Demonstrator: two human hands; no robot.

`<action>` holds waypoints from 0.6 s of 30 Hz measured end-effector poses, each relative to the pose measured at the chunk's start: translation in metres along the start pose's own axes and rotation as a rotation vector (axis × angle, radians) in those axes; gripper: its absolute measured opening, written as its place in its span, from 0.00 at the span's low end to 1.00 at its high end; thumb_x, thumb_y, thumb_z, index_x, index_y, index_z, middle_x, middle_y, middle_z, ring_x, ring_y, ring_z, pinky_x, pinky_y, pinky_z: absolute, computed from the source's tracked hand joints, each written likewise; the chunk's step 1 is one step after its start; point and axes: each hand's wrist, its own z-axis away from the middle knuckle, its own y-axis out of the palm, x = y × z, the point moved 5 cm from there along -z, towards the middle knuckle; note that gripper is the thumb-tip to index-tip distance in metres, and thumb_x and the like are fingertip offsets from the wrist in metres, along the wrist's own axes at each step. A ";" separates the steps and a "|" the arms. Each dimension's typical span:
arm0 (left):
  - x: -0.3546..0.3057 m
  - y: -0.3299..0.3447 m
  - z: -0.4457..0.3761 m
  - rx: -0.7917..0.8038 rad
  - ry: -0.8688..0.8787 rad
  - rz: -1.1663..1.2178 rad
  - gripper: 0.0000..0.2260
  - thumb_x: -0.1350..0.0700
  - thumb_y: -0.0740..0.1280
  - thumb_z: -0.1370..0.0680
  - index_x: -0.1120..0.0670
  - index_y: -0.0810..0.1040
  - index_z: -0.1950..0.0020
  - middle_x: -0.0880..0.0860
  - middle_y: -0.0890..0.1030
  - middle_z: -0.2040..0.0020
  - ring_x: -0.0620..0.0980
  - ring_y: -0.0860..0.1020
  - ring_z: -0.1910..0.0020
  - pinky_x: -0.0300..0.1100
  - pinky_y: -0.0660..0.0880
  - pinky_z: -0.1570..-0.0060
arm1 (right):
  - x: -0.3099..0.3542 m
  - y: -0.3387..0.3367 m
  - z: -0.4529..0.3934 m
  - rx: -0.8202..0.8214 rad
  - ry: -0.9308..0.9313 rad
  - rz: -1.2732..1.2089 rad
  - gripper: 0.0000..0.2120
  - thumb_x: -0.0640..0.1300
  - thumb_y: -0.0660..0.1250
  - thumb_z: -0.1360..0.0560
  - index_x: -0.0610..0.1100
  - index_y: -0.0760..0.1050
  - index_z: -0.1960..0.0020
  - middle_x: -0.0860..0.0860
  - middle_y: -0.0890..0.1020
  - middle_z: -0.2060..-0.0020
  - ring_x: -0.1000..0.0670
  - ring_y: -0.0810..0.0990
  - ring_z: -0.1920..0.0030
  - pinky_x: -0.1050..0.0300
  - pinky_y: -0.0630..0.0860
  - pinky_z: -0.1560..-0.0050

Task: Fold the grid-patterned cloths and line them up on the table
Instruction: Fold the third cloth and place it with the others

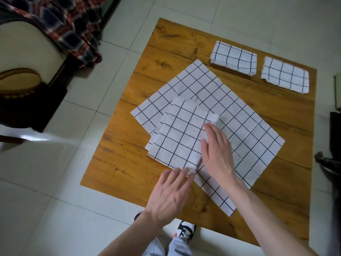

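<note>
Nearest, the left hand lies flat, fingers straight, touching the near corner of a half-folded white black-grid cloth; the right hand presses flat on its folded edge. Beneath lies an unfolded white grid cloth on the brown wooden table. Farther off, two folded grid cloths sit side by side.

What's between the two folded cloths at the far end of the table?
Only a narrow strip of bare wooden table separates the left folded cloth from the right folded cloth; the head view shows them apart, not touching.
</note>
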 end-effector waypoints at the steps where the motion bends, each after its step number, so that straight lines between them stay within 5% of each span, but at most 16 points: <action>1: -0.001 0.003 0.001 0.011 0.010 -0.017 0.22 0.51 0.63 0.17 0.54 0.71 0.23 0.55 0.75 0.27 0.55 0.74 0.31 0.52 0.63 0.30 | -0.007 -0.006 -0.008 -0.048 0.062 -0.058 0.23 0.45 0.57 0.13 0.42 0.64 0.20 0.45 0.71 0.23 0.44 0.68 0.24 0.46 0.71 0.29; 7: 0.005 0.010 0.003 0.072 -0.012 -0.038 0.23 0.49 0.59 0.15 0.54 0.69 0.21 0.55 0.72 0.23 0.56 0.72 0.25 0.55 0.67 0.24 | -0.042 -0.021 -0.048 -0.074 0.679 -0.642 0.31 0.47 0.69 0.17 0.44 0.61 0.19 0.47 0.74 0.32 0.49 0.77 0.37 0.54 0.75 0.36; 10: 0.009 0.009 0.003 0.079 -0.025 -0.033 0.22 0.49 0.60 0.15 0.54 0.69 0.21 0.55 0.72 0.22 0.56 0.70 0.23 0.56 0.66 0.23 | -0.044 -0.017 -0.057 -0.018 0.772 -0.776 0.24 0.43 0.69 0.18 0.46 0.68 0.25 0.54 0.81 0.46 0.53 0.81 0.45 0.58 0.75 0.44; 13: 0.016 0.003 0.000 0.065 -0.073 -0.037 0.21 0.49 0.61 0.15 0.55 0.71 0.23 0.56 0.73 0.24 0.56 0.70 0.23 0.57 0.63 0.23 | -0.043 -0.019 -0.055 -0.018 0.775 -0.770 0.08 0.40 0.69 0.20 0.42 0.79 0.41 0.49 0.84 0.51 0.50 0.82 0.53 0.64 0.76 0.59; 18: 0.033 -0.010 -0.002 0.030 -0.245 -0.028 0.21 0.51 0.62 0.16 0.57 0.73 0.24 0.58 0.73 0.23 0.58 0.68 0.22 0.60 0.61 0.23 | -0.045 -0.039 -0.017 -0.147 0.879 -0.888 0.02 0.41 0.70 0.19 0.43 0.77 0.48 0.48 0.83 0.56 0.51 0.80 0.58 0.59 0.79 0.58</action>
